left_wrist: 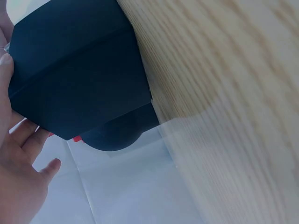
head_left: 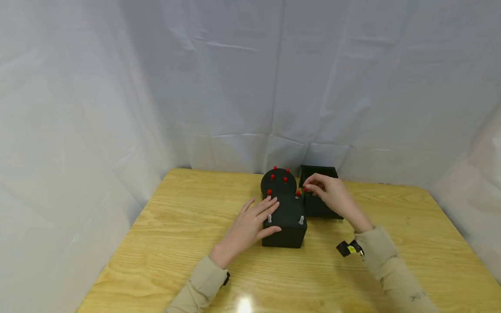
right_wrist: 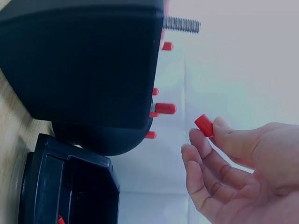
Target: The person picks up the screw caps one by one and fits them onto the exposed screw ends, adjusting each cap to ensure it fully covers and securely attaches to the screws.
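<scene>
Two hands work at a black block (head_left: 285, 224) set near the middle of a wooden table (head_left: 176, 243), and every place here is told from that block. The left hand (head_left: 250, 226) lies flat on the block's left top edge, fingers straight and spread, its thumb against the near-left side, gripping nothing. The right hand (head_left: 330, 193) hovers just beyond the block's far-right corner, its thumb and forefinger pinching a small red cap (right_wrist: 203, 125).

Only the right wrist view shows that cap plainly; from the head it is a red speck at the fingertips. That view also shows a bare threaded stud (right_wrist: 181, 24) standing out of the block, another stud wearing a red cap (right_wrist: 164, 108), and a loose red piece inside the open black box (right_wrist: 70, 186) beside the block. The left wrist view shows only the block's dark side, the palm and the wood grain.

Behind the block a round black disc (head_left: 278, 182) carries more red caps. Left of the block the tabletop runs bare to its edge; white sheeting (head_left: 235, 78) closes in the far side.
</scene>
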